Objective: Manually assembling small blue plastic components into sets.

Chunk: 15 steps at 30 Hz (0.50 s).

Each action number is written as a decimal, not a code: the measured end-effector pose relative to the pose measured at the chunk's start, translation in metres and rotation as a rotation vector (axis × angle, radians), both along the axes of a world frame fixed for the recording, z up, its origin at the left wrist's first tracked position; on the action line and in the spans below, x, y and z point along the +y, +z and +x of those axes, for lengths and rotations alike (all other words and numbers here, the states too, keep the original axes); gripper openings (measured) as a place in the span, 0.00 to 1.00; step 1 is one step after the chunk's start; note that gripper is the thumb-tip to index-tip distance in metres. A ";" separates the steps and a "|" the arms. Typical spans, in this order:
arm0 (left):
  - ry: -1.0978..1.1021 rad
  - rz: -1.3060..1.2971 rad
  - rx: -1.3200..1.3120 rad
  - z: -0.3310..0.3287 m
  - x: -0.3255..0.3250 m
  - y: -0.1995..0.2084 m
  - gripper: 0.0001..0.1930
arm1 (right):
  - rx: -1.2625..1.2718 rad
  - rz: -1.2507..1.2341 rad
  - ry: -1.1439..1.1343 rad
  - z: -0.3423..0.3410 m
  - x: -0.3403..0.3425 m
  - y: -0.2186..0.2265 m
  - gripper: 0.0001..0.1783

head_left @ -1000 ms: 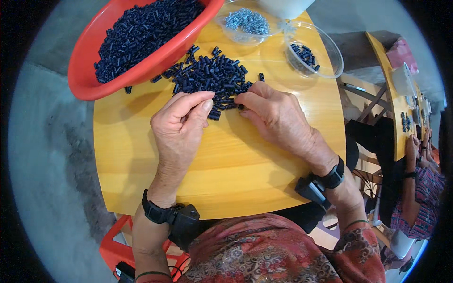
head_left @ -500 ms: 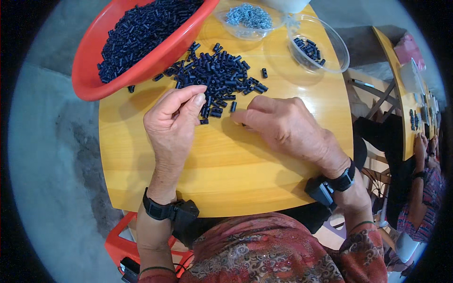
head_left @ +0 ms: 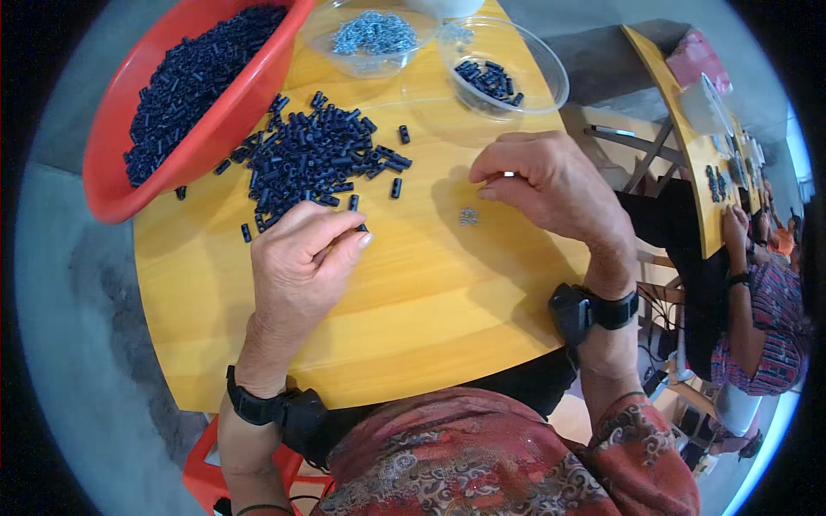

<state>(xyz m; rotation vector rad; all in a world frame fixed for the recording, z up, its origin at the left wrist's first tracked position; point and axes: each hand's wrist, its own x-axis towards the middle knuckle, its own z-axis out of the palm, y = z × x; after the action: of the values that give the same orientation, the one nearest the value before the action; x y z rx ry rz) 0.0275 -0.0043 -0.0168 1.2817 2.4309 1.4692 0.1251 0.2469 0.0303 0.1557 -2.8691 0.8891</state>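
Observation:
Close to the near edge of a heap of short black plastic tubes (head_left: pixel 314 150), my left hand (head_left: pixel 301 258) pinches one black tube (head_left: pixel 362 228) between thumb and forefinger. Its end just shows past the fingertips. To the right, my right hand (head_left: pixel 555 185) is raised over the table with thumb and forefinger drawn together. A pale speck shows between those fingers, too small to name. Just left of and below its fingertips lies a little cluster of small silvery metal pieces (head_left: pixel 468 216). Single black tubes lie apart from the heap, one (head_left: pixel 396 187) between my hands.
A large red basin (head_left: pixel 112 185) full of black tubes leans over the table's far left. Behind the heap stand a clear bowl (head_left: pixel 370 66) of shiny metal pieces and another clear bowl (head_left: pixel 564 86) with some black tubes. At the right, another person (head_left: pixel 757 310) sits at a second table.
The view has shifted, so the table's things appear further left. My left hand has come back from the heap's middle to its near edge. The silvery cluster now shows beside my right hand.

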 end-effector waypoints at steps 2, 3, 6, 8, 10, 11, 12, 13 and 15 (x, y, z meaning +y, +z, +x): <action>-0.025 -0.049 -0.010 0.000 -0.001 0.001 0.09 | 0.000 -0.016 0.009 0.000 0.002 -0.004 0.05; -0.029 -0.048 -0.011 0.000 0.000 0.000 0.09 | 0.004 -0.035 0.022 0.000 0.002 -0.005 0.05; -0.047 -0.064 -0.008 0.001 0.001 -0.001 0.09 | -0.004 -0.069 0.041 -0.003 0.001 -0.010 0.05; -0.030 -0.080 -0.016 0.001 0.002 0.000 0.09 | -0.017 -0.061 0.063 -0.004 0.002 -0.016 0.05; -0.029 -0.076 -0.001 0.001 0.001 0.000 0.09 | -0.027 -0.056 0.094 -0.006 -0.001 -0.019 0.05; -0.029 -0.069 0.013 0.000 0.000 0.000 0.08 | -0.027 -0.044 0.114 -0.007 -0.003 -0.020 0.05; -0.029 -0.069 0.012 0.000 0.000 0.000 0.08 | -0.029 -0.030 0.132 -0.008 -0.005 -0.021 0.05; -0.034 -0.066 0.030 0.000 0.001 0.000 0.08 | -0.031 -0.030 0.132 -0.008 -0.006 -0.021 0.05; -0.038 -0.064 0.046 0.000 0.002 0.000 0.07 | -0.026 -0.002 0.127 -0.008 -0.009 -0.021 0.04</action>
<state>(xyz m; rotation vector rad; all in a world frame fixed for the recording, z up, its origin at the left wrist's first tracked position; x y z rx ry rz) 0.0273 -0.0025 -0.0164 1.3558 2.4463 1.3558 0.1167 0.2380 0.0090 0.3326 -2.9098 0.9219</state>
